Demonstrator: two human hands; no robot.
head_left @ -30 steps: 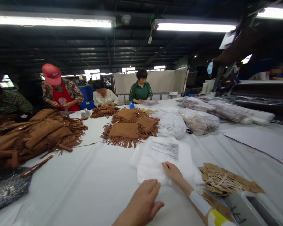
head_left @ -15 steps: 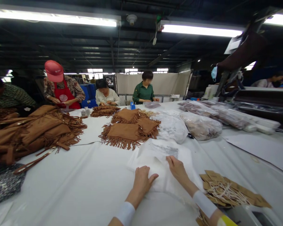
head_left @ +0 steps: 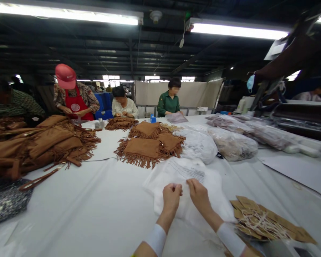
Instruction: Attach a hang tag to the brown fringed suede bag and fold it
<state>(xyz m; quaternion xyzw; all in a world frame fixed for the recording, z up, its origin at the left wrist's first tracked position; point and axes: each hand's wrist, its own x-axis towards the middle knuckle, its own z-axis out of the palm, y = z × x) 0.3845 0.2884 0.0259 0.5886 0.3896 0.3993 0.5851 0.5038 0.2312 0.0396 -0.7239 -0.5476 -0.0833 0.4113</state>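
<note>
A stack of thin white plastic bags [head_left: 184,167] with printed lettering lies before me on the table. My left hand [head_left: 171,199] is closed over the near part of the stack, thumb and fingers pinched together on the plastic. Just to its right, my right hand [head_left: 200,195] also pinches the plastic, below the printed lines. The fingertips are a short way apart, and the exact edge between them is hard to make out. Beyond the bags lie brown fringed suede pouches [head_left: 141,147].
Brown fringed bags [head_left: 42,142] are heaped on the left. Cardboard tags with white strings [head_left: 267,219] lie at right. Filled clear bags [head_left: 232,142] sit farther back on the white table [head_left: 96,207]. Several co-workers, one in a red apron [head_left: 76,103], work across the table.
My left hand has gone from spread fingers on the plastic to a closed pinch, moving right toward my right hand. My right hand keeps its pinch. The view has shifted slightly.
</note>
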